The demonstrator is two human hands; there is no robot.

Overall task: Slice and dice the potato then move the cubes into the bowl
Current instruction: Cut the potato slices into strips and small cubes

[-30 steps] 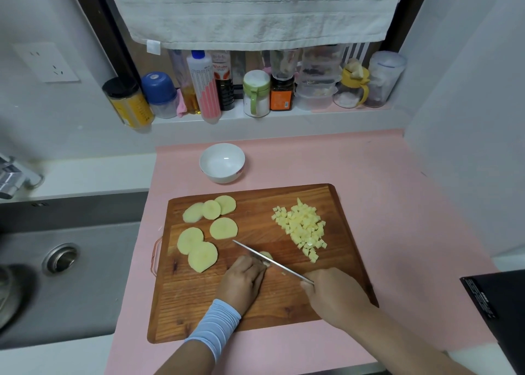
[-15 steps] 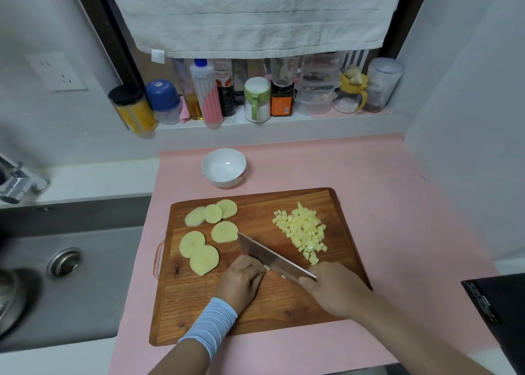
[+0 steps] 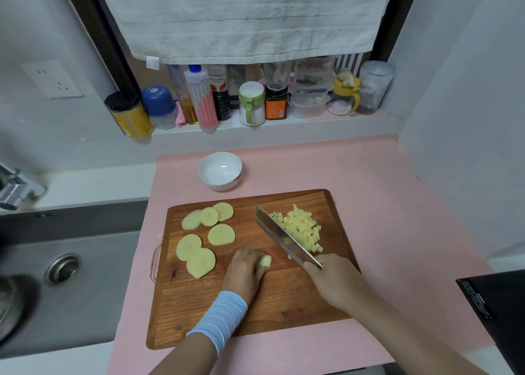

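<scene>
Steel sink (image 3: 85, 303) lies well apart from the left hand (image 3: 245, 272), far out to its left. Six potato slices (image 3: 204, 235) lie flat on the wooden board (image 3: 255, 318), just left of and beyond the left fingers (image 3: 250, 256); some overlap at their edges. Past the fingertips, off the board on the pink mat (image 3: 383, 204), the white bowl (image 3: 220, 171) stands upright, well apart from both hands.

Left hand rests on the board, its fingers curled down over a small potato piece (image 3: 264, 261), which shows pale at the right side of the knuckles. How much of the piece lies under the fingers cannot be told.

Right of those fingers the knife (image 3: 284, 238) slants away from the right hand (image 3: 332, 281), its broad blade tilted so the flat face shows. The blade is apart from the left fingers and lies along the left side of the cubes (image 3: 302, 227). Those sit in a heap on the board, just beyond the right fingers (image 3: 312, 269). Whether the edge touches the board cannot be told.

Right hand has its fingers wrapped round the knife's handle, which they hide. Far right of them, a black box (image 3: 497, 312) sits at the mat's edge.
</scene>
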